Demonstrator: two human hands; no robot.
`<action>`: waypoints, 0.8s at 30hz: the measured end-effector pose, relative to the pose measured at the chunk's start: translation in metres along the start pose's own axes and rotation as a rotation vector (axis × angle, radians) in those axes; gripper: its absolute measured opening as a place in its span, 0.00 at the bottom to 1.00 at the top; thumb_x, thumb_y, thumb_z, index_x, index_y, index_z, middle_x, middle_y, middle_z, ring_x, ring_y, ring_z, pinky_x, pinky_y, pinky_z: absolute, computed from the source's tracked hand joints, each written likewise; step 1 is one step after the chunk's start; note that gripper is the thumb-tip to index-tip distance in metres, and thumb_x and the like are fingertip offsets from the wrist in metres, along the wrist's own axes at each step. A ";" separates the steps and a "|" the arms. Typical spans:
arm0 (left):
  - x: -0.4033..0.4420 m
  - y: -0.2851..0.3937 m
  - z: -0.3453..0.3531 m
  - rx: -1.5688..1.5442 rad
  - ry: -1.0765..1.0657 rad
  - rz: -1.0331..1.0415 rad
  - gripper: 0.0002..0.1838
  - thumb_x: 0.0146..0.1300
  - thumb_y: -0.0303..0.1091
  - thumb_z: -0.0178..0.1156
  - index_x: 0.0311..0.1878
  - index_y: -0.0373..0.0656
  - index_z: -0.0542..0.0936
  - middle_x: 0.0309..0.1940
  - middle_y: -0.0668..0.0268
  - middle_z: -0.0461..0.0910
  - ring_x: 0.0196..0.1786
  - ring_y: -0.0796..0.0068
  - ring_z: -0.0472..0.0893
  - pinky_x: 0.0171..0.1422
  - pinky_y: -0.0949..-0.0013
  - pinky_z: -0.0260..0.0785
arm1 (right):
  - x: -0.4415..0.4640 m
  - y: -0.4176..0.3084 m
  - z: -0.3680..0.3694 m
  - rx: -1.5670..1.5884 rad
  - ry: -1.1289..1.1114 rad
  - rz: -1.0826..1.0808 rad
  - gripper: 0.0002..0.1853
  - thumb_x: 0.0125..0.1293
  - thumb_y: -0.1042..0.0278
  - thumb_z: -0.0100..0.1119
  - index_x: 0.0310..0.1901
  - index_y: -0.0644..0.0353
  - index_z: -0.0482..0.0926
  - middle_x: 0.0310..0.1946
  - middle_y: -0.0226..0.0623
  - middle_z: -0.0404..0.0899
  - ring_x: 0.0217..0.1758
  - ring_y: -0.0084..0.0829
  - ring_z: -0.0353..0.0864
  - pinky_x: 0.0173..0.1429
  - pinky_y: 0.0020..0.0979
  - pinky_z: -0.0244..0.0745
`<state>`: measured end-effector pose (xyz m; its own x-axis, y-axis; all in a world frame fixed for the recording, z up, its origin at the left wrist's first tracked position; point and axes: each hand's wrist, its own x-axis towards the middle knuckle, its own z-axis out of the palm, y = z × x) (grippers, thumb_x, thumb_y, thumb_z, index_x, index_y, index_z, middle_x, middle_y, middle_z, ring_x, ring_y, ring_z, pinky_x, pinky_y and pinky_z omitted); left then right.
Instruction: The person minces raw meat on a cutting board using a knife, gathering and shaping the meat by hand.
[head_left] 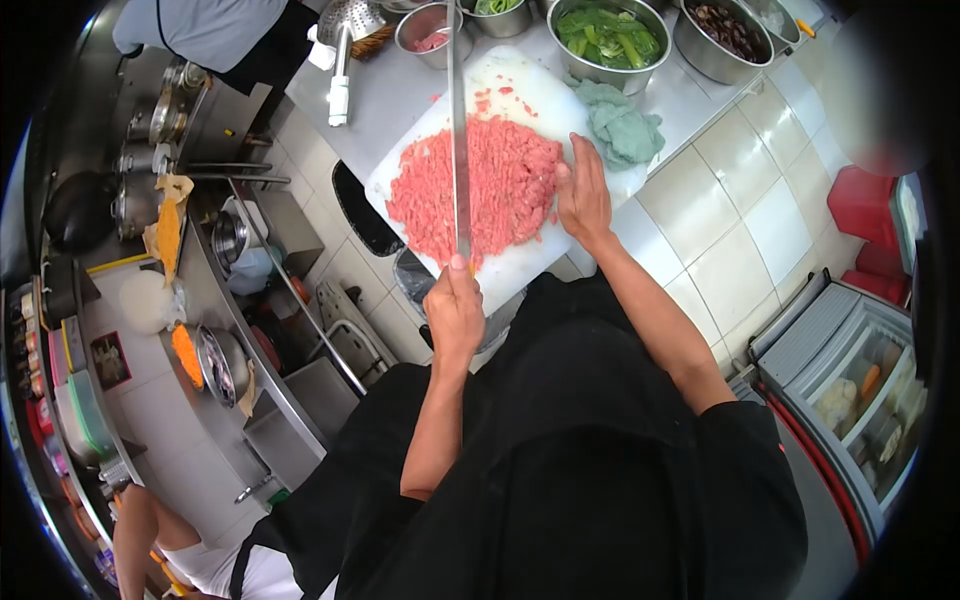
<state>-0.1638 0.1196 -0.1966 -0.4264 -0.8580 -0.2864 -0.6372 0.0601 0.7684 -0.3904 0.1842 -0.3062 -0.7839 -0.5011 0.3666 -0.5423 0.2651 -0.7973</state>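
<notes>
A broad heap of pink minced meat [500, 185] covers much of the white cutting board [500, 68], with small loose scraps near the far edge. My left hand [455, 312] is wrapped round the handle of a long knife [460, 150] at the board's near edge. Its blade points away from me, upright on edge over the left half of the heap. Flat against the right side of the meat, my right hand [585, 195] has its fingers stretched out and holds nothing. A crumpled green cloth [618, 125] lies just beyond that hand.
Along the back of the metal table [370, 140] stand bowls of green vegetables [610, 35] and dark pieces [725, 30], plus a colander [350, 20]. A glass-topped fridge [850, 370] is at right. One person [215, 30] stands upper left; another's arm [150, 540] shows lower left.
</notes>
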 end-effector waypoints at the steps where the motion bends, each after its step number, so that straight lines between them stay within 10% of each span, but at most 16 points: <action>1: 0.000 -0.013 0.010 -0.087 0.045 0.061 0.37 0.79 0.58 0.40 0.30 0.31 0.79 0.20 0.49 0.76 0.25 0.53 0.76 0.37 0.51 0.69 | 0.002 0.002 -0.001 -0.004 -0.002 0.002 0.30 0.79 0.53 0.44 0.70 0.70 0.62 0.67 0.62 0.67 0.73 0.59 0.63 0.76 0.49 0.58; 3: 0.018 -0.062 0.031 0.347 0.061 0.228 0.35 0.79 0.56 0.42 0.30 0.31 0.79 0.19 0.53 0.74 0.24 0.65 0.76 0.33 0.56 0.69 | 0.000 0.003 0.003 0.001 -0.006 0.006 0.30 0.79 0.53 0.44 0.70 0.70 0.62 0.67 0.62 0.67 0.73 0.60 0.63 0.77 0.49 0.58; 8: 0.003 0.016 -0.004 0.109 -0.090 -0.222 0.34 0.80 0.55 0.42 0.30 0.33 0.79 0.19 0.58 0.75 0.25 0.73 0.75 0.32 0.60 0.69 | -0.003 0.002 0.000 -0.001 -0.001 0.001 0.29 0.79 0.54 0.44 0.70 0.70 0.63 0.67 0.62 0.67 0.73 0.59 0.63 0.77 0.50 0.58; 12: -0.002 -0.024 0.029 -0.124 0.145 0.199 0.38 0.77 0.63 0.43 0.18 0.40 0.71 0.14 0.68 0.71 0.18 0.74 0.70 0.24 0.65 0.62 | 0.001 0.001 0.001 0.001 -0.001 0.002 0.29 0.79 0.54 0.44 0.70 0.70 0.63 0.67 0.62 0.67 0.72 0.60 0.64 0.76 0.50 0.59; 15: 0.022 -0.050 0.028 0.321 -0.087 -0.090 0.37 0.78 0.62 0.44 0.19 0.41 0.72 0.14 0.69 0.70 0.19 0.76 0.70 0.25 0.66 0.61 | 0.002 -0.002 -0.001 0.002 -0.005 0.000 0.29 0.79 0.54 0.44 0.70 0.71 0.63 0.67 0.62 0.67 0.72 0.60 0.64 0.76 0.50 0.59; 21: -0.010 0.012 0.012 -0.221 0.088 0.142 0.34 0.79 0.57 0.44 0.22 0.40 0.73 0.15 0.70 0.69 0.20 0.80 0.68 0.25 0.70 0.61 | 0.001 0.001 0.001 -0.015 0.001 -0.015 0.29 0.79 0.54 0.44 0.69 0.71 0.63 0.66 0.62 0.67 0.72 0.59 0.64 0.76 0.49 0.59; 24: 0.017 -0.058 0.037 0.210 0.040 0.165 0.34 0.79 0.57 0.44 0.23 0.39 0.76 0.17 0.68 0.72 0.22 0.79 0.69 0.25 0.65 0.63 | 0.001 0.001 0.003 -0.010 0.000 -0.001 0.29 0.79 0.53 0.44 0.69 0.71 0.64 0.67 0.61 0.68 0.72 0.59 0.64 0.76 0.49 0.59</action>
<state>-0.1579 0.1202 -0.2674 -0.5123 -0.8471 -0.1412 -0.6823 0.3016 0.6660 -0.3910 0.1815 -0.3078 -0.7834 -0.5015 0.3671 -0.5460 0.2733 -0.7920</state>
